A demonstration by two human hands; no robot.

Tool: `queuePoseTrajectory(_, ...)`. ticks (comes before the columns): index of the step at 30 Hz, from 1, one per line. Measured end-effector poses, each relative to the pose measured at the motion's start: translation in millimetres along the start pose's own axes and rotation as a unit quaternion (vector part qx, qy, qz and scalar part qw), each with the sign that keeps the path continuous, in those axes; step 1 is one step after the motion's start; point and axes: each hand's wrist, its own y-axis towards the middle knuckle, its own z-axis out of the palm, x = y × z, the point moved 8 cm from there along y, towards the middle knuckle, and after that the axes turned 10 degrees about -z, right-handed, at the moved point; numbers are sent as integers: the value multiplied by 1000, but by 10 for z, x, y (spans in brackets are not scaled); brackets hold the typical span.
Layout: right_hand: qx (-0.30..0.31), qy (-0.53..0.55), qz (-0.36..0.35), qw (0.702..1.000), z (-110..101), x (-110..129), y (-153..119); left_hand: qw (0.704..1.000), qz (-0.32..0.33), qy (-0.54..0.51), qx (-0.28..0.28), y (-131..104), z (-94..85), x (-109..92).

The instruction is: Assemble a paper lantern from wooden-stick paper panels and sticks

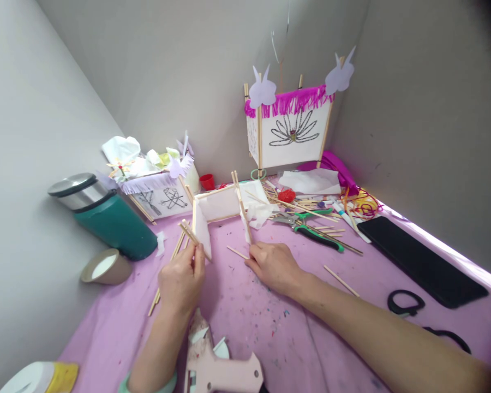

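Note:
A small box frame of thin wooden sticks and white paper panels (217, 205) stands on the cloth, its near side open towards me. My left hand (180, 279) is closed, thumb and forefinger pinching a few wooden sticks (189, 231) by the near end of the frame's left panel. At the near end of the right panel, my right hand (276, 267) grips the frame's edge stick (243, 210). A loose short stick (238, 252) lies beside the right fingertips. Just below my left hand rests a pale pink glue gun (223, 371), partly cut off.
At the left are a green tumbler (117, 224) and a tan cup (106, 267). Behind hangs a paper lantern (290, 136); another decorated box (159, 191) sits back left. Pliers (306, 226), a black phone (421, 259), and scissors (406, 303) lie right, near several sticks.

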Motion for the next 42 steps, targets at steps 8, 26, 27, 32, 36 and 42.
queuePoseTrajectory(8,0,2,4,1000,20,-6,3,1000,1,-3,-21,8,-47,5)
queuePoseTrajectory(26,14,0,10,1000,11,4,-8,1000,7,3,-7,33,-10,-22)
queuePoseTrajectory(27,17,-1,11,1000,9,6,-10,1000,10,7,-13,31,-11,-20)
queuePoseTrajectory(32,15,-1,8,1000,-11,11,-8,999,19,28,-29,21,-18,-18)
queuePoseTrajectory(36,12,0,9,1000,16,-1,-13,998,18,43,-34,19,-10,-9)
queuePoseTrajectory(42,-16,10,4,1000,-151,5,-25,996,35,66,-51,15,3,10)
